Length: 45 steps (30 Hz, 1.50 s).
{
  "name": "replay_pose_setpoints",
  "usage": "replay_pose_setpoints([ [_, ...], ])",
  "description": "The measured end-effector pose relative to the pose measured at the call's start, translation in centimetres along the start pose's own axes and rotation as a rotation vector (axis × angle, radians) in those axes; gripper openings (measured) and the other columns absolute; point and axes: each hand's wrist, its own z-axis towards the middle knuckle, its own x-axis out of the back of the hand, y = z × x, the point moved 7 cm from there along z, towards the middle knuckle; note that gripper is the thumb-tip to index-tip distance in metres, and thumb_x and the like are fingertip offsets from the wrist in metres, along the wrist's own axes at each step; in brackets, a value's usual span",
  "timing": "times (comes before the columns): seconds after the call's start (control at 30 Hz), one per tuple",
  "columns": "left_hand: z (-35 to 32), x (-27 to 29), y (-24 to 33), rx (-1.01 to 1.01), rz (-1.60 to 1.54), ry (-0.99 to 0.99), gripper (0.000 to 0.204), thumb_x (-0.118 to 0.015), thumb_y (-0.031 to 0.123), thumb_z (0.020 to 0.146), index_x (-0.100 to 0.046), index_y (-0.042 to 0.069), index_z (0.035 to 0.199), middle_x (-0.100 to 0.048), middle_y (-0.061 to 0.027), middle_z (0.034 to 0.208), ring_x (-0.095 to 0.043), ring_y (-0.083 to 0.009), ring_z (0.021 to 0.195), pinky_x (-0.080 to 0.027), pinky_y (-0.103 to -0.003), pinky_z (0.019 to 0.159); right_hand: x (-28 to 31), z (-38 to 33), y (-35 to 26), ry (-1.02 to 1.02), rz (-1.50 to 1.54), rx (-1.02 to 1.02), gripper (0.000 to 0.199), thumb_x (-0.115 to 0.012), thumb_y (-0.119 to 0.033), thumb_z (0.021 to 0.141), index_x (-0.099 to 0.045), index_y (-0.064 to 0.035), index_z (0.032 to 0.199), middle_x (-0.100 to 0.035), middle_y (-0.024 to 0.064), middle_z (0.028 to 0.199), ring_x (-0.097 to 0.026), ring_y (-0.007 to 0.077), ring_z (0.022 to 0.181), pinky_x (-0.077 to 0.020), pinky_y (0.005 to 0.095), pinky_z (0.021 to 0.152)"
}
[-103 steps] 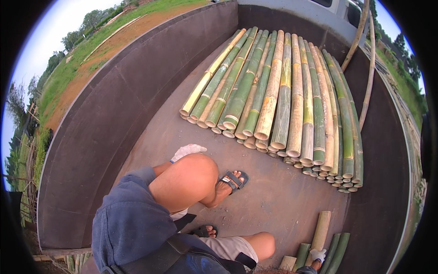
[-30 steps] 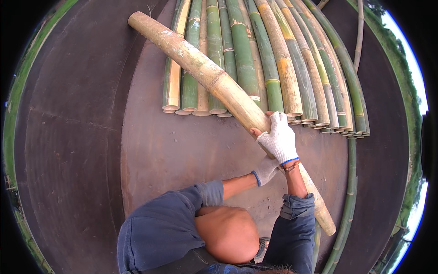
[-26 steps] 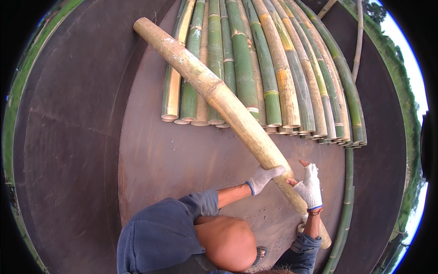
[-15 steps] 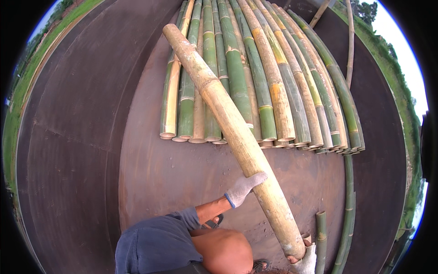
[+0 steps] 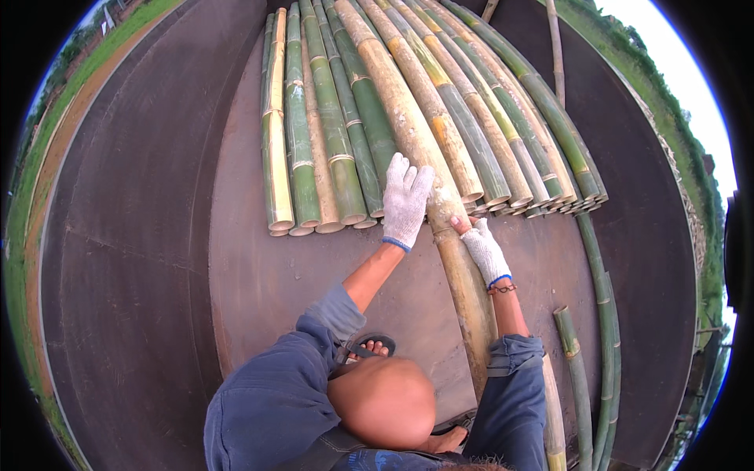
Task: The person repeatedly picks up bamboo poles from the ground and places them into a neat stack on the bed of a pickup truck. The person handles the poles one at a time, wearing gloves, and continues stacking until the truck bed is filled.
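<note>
A long pale tan bamboo pole (image 5: 467, 294) runs from beside my right knee up over the row of other poles. My left hand (image 5: 406, 200), in a white knit glove with a blue cuff, lies against the pole's left side with its fingers stretched out. Lower down on the right side, my right hand (image 5: 484, 250) grips the same pole, its bare thumb on top and the other fingers partly hidden. Under and beside the pole, green and tan bamboo poles (image 5: 342, 157) lie side by side, their cut ends facing me.
Dark walls rise at the left (image 5: 118, 228) and right (image 5: 652, 282) of the brown, dusty floor (image 5: 275, 290). A short green bamboo piece (image 5: 576, 361) and longer thin green poles (image 5: 609, 345) lie at the right. Grass shows outside.
The tan pole has swung from a slant to the left into line with the row and slid farther away. Both hands have moved forward along it, the right one from its near end.
</note>
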Motion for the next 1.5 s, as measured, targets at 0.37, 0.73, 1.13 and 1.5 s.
replay_pose_setpoints([
  [0.37, -29.4, 0.2, -7.8, 1.162, -0.187, -0.734, 0.087, -0.077, 0.039, 0.106, -0.031, 0.001, 0.169, -0.056, -0.0156, 0.154, -0.057, -0.0277, 0.143, -0.053, -0.043, 0.116, 4.6, -10.3, 9.7, -0.111, -0.231, 0.094, 0.064, -0.069, -0.048, 0.111, -0.055, -0.0053, 0.157, -0.063, 0.0176, 0.148, -0.064, 0.0278, 0.133, -0.0529, 0.0422, 0.111],
  [0.73, -22.7, 1.0, -6.5, 0.849, 0.373, -0.442, 0.076, -0.074, 0.047, 0.108, -0.048, -0.007, 0.155, -0.069, -0.0144, 0.125, -0.07, -0.0232, 0.117, -0.063, -0.037, 0.096, 4.4, -19.7, 24.4, 0.584, 0.958, -0.458, 0.074, -0.06, -0.069, 0.107, -0.059, -0.0054, 0.144, -0.05, 0.0179, 0.156, -0.056, 0.0364, 0.137, -0.0493, 0.0528, 0.116],
  [1.13, -6.1, -1.6, -0.6, -0.605, 1.155, -0.728, 0.105, -0.096, 0.036, 0.083, -0.042, 0.009, 0.169, -0.036, -0.0238, 0.174, -0.028, -0.0494, 0.164, -0.028, -0.06, 0.132, -3.3, 4.2, 6.4, 0.149, 1.214, 0.041, 0.062, -0.064, -0.053, 0.111, -0.057, -0.0063, 0.152, -0.055, 0.0174, 0.159, -0.052, 0.0333, 0.147, -0.0402, 0.0521, 0.123],
  [1.5, 4.6, -1.1, -5.3, -0.633, 1.429, -0.59, 0.087, -0.087, 0.059, 0.087, -0.062, 0.017, 0.159, -0.045, -0.0231, 0.173, -0.046, -0.049, 0.155, -0.033, -0.065, 0.127, 18.4, -36.2, 25.5, -0.317, -1.08, -0.421, 0.057, -0.082, -0.037, 0.091, -0.067, -0.0042, 0.135, -0.064, 0.0246, 0.133, -0.061, 0.0476, 0.129, -0.0547, 0.0574, 0.107],
])
